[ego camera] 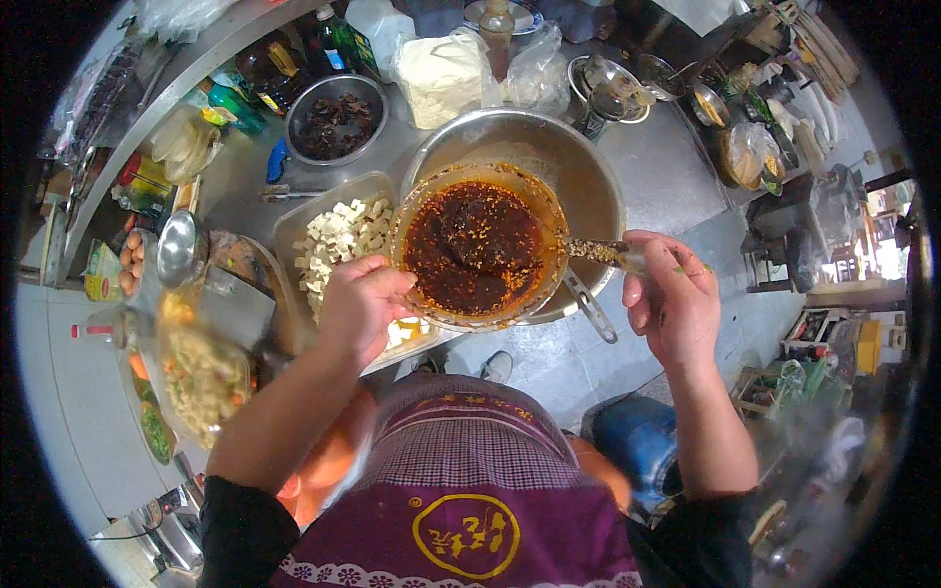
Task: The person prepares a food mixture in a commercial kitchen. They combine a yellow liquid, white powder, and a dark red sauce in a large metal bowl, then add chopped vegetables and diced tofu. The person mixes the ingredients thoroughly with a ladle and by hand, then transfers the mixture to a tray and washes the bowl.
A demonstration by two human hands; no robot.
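Note:
My left hand (367, 301) grips the near left rim of a bowl (555, 198) with thumb and fingers. Dark red chili oil (470, 246), thick with pale seeds or flakes, fills much of the bowl. In my right hand (673, 294) is a utensil handle (599, 251) crusted with seeds; its other end is hidden at or in the sauce. The bowl is over the near part of a large steel basin (603, 184), which shows pale residue inside. A metal handle with holes (590, 305) sticks out from beneath the bowl's right side.
Left of the basin sits a tray of white cubes (342, 228), perhaps tofu. Behind are a steel bowl of dark pieces (338, 117) and a bag of pale powder (445, 77). A ladle (179, 248), eggs (131, 263) and a blurred food container (206, 375) lie left. A blue barrel (636, 448) stands lower right.

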